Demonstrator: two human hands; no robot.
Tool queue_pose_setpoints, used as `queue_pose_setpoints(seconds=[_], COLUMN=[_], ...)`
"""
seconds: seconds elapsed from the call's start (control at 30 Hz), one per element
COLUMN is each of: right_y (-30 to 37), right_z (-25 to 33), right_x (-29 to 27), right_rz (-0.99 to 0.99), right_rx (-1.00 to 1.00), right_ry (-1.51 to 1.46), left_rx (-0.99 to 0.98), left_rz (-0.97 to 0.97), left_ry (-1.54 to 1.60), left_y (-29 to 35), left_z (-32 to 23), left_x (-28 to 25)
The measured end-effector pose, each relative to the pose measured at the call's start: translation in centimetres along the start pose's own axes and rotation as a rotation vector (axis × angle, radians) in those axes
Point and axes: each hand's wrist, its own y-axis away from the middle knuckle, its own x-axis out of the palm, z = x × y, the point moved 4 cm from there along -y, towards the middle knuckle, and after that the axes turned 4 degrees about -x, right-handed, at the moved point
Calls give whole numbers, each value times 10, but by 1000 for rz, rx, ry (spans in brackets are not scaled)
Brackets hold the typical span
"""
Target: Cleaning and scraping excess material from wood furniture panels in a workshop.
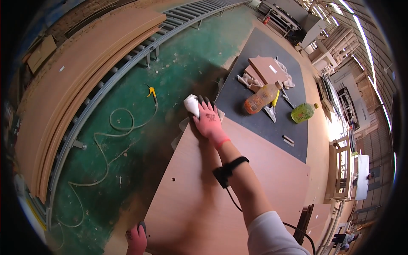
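Observation:
My right hand [209, 122], in a pink glove with dark fingertips, reaches to the far left corner of a flat wooden panel [238, 170]. It holds a crumpled white cloth [192, 105] against that corner, with its fingers laid over the cloth. A black strap with a cable circles my right forearm. At the panel's near left edge, my left hand [137, 239] wears a matching pink glove. Its fingers are bent at the edge and partly cut off by the picture's rim. Small round holes show near the panel's left edge.
Beyond the panel, a dark tabletop [242, 106] bears an orange-tinted bottle [260, 98], a green bottle [304, 113], small boards [270, 70] and a scraper-like tool [271, 112]. Left, on the green floor, lie a yellow air gun [151, 92] and hose; stacked panels [85, 63] rest on a roller conveyor [146, 50].

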Motion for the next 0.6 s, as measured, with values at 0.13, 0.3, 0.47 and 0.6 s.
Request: queue_pose_setpoints(seconds=[0.13, 0.3, 0.47, 0.6], right_y=[-17, 34, 186, 264], right_z=[-7, 66, 151, 265], right_x=[6, -15, 13, -68], right_rz=[38, -124, -94, 147], right_rx=[72, -87, -291, -629], right_ry=[12, -309, -541, -756], left_rx=[-104, -289, 367, 495], left_rz=[119, 133, -40, 38], left_ry=[130, 214, 123, 208], left_y=[-10, -19, -80, -91], left_z=[-54, -11, -41, -76], left_x=[-21, 3, 5, -17])
